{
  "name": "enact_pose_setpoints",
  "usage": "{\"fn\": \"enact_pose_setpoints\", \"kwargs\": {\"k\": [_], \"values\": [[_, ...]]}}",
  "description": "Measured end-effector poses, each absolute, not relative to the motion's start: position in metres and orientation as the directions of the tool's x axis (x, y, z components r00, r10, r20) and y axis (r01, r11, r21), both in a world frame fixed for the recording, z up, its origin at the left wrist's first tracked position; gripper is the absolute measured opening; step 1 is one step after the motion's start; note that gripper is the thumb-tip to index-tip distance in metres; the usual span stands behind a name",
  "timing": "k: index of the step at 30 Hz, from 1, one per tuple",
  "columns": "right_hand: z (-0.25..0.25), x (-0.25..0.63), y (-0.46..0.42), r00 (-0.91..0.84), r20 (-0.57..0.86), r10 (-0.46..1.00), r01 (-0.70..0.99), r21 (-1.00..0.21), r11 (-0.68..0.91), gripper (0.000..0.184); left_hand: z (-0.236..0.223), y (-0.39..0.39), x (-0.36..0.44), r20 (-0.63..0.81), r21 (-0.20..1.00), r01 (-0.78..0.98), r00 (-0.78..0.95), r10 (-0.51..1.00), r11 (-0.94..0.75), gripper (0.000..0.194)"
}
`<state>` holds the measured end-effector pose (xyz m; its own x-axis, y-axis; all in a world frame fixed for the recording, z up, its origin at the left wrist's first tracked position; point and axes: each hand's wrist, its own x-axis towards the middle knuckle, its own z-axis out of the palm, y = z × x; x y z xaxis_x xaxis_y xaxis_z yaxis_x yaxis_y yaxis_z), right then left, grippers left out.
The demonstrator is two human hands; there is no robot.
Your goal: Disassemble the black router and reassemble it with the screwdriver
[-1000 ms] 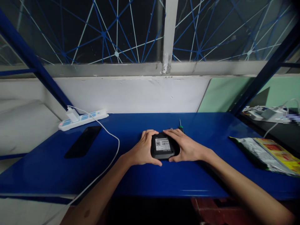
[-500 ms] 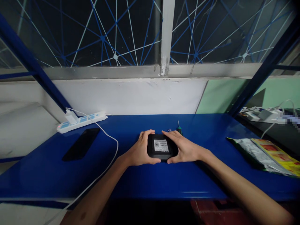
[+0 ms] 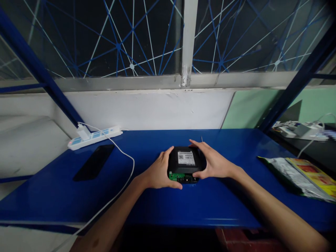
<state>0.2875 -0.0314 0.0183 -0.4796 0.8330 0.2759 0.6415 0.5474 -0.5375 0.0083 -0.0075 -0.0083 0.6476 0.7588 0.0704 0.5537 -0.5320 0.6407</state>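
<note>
Over the middle of the table is a black electronic box, its black plastic cover (image 3: 181,162) bearing a white printed label with a square code. Below the cover's near edge a green circuit board (image 3: 176,175) with dark connectors shows. My left hand (image 3: 159,169) wraps the left side, thumb along the near edge by the board and fingers against the cover. My right hand (image 3: 213,162) grips the cover's right side, thumb at its near corner and fingers at the far side. Just behind the right fingers, the thin shaft of a screwdriver (image 3: 201,139) sticks out; its handle is hidden.
On the left of the blue table (image 3: 157,210) lie a dark phone (image 3: 93,162) and a white power strip (image 3: 96,136) with a plug. A white cable (image 3: 132,164) runs from it toward the front edge. At right lies a silver and yellow packet (image 3: 301,176).
The cover has come up and away from the board at the near side, baring the green circuit board. My right hand has moved slightly up and right, hiding the screwdriver's green handle.
</note>
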Motion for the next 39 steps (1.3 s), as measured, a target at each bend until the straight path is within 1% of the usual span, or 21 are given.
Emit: {"fn": "enact_pose_setpoints", "kwargs": {"k": [3,7,10,14,18,21,29,31,33,35,37,38,39], "values": [[0.018,0.29,-0.029,-0.479,0.279,0.832,0.652,-0.522,0.55,0.118,-0.007,-0.008,0.01,0.053,0.628,0.57,0.648,0.76,-0.53,0.143],[0.019,0.293,-0.028,-0.472,0.298,0.83,0.652,-0.516,0.556,0.117,-0.002,-0.008,0.003,0.055,0.639,0.568,0.638,0.768,-0.518,0.147],[0.02,0.294,-0.027,-0.463,0.305,0.833,0.652,-0.519,0.552,0.117,0.005,-0.007,-0.011,0.046,0.61,0.576,0.66,0.75,-0.545,0.142],[0.02,0.293,-0.026,-0.453,0.279,0.847,0.673,-0.517,0.529,0.118,0.017,-0.005,-0.036,-0.027,0.574,0.637,0.642,0.766,-0.514,0.138],[0.02,0.292,-0.026,-0.445,0.258,0.857,0.673,-0.535,0.511,0.118,0.031,-0.005,-0.057,-0.144,0.529,0.745,0.551,0.822,-0.407,0.138],[0.019,0.292,-0.026,-0.452,0.257,0.854,0.672,-0.533,0.515,0.119,0.04,-0.005,-0.068,-0.166,0.515,0.777,0.506,0.847,-0.363,0.134],[0.018,0.287,-0.025,-0.479,0.28,0.832,0.647,-0.528,0.55,0.122,0.053,-0.002,-0.089,-0.261,0.507,0.811,0.468,0.845,-0.293,0.136],[0.019,0.286,-0.025,-0.478,0.275,0.834,0.65,-0.527,0.547,0.123,0.055,-0.002,-0.084,-0.244,0.498,0.813,0.465,0.851,-0.301,0.136],[0.019,0.286,-0.025,-0.479,0.276,0.833,0.647,-0.53,0.548,0.124,0.056,-0.002,-0.069,-0.235,0.487,0.814,0.472,0.85,-0.317,0.127],[0.018,0.286,-0.025,-0.484,0.279,0.829,0.642,-0.531,0.553,0.124,0.055,-0.003,-0.045,-0.187,0.515,0.778,0.511,0.839,-0.36,0.125],[0.016,0.286,-0.024,-0.492,0.286,0.823,0.635,-0.529,0.563,0.125,0.05,-0.002,-0.016,-0.072,0.538,0.68,0.627,0.776,-0.499,0.124],[0.015,0.286,-0.024,-0.494,0.292,0.819,0.631,-0.527,0.569,0.125,0.047,-0.001,-0.001,-0.004,0.539,0.617,0.682,0.731,-0.573,0.124],[0.014,0.286,-0.024,-0.496,0.298,0.816,0.629,-0.525,0.574,0.125,0.044,0.0,0.012,0.035,0.531,0.561,0.734,0.678,-0.635,0.121]]}}
